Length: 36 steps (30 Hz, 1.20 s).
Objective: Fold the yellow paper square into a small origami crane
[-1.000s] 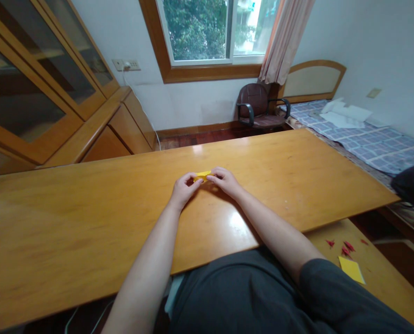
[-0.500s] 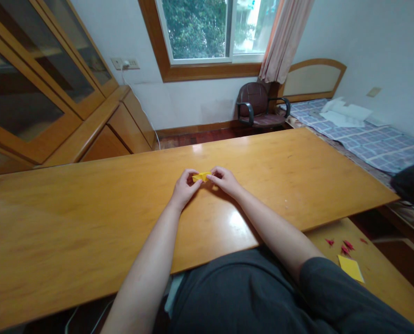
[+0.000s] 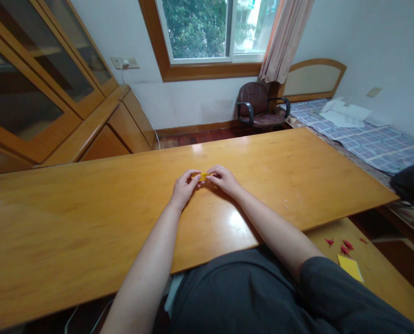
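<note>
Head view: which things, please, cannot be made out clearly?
Head view, yellow paper: ends partly hidden by the left hand and right hand.
Head view, red pieces: too small to tell their exact shape.
Head view, black object: cut off by the right edge.

Both bare arms reach out over the near edge of the desk (image 3: 88,222) and converge nearer its far edge. The left arm (image 3: 147,260) slants inward and forward, as does the right arm (image 3: 273,220), its upper part inside a dark sleeve (image 3: 335,278). Wrists look nearly straight. The left grip (image 3: 184,188) and right grip (image 3: 227,180) face each other just apart, fingers curled, each thumb drawn toward its fingertips in a pinch.
</note>
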Motion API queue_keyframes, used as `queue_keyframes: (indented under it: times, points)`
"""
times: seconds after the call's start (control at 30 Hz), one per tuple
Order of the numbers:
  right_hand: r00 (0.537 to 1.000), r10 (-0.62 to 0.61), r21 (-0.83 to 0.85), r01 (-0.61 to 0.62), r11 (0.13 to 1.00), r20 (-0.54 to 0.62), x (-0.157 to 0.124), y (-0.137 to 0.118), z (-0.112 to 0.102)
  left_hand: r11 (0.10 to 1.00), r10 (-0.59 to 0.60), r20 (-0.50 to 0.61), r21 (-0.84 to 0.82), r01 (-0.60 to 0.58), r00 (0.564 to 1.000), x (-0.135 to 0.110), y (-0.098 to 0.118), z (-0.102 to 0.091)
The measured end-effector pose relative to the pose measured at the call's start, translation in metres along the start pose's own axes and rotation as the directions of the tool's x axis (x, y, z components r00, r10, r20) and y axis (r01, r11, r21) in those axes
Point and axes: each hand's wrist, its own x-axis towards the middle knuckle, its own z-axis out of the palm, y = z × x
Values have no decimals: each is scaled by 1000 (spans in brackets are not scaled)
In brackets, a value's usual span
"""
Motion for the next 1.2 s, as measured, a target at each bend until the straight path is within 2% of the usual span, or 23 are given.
queue_keyframes:
  times: [0.17,0.4,0.53,0.67,0.83,0.97,1.07,1.2]
  points:
    - [999,38,79,-35,996,-35,2,6,-2,999,3,-3,-41,-3,1000,1,-2,-1]
    - [996,89,161,-86,983,-9,6,13,-3,987,107,-34,122,-102,994,4,0,-5]
    - [995,86,119,-91,989,47,6,15,-4,981,144,-47,136,-136,989,3,3,-4]
    - [997,77,112,-80,991,33,5,13,-6,977,171,0,129,-170,985,2,7,-2]
    - [995,95,123,-96,988,15,5,9,-7,986,128,50,100,-132,991,2,9,-3]
    - [993,115,147,-119,982,31,5,5,-8,995,80,26,63,-82,996,2,4,-3]
    - [989,140,250,-147,957,45,5,3,-6,987,95,2,129,-94,995,3,2,-3]
    - [983,154,338,-178,924,95,5,0,-5,942,197,14,273,-194,980,3,6,-4]
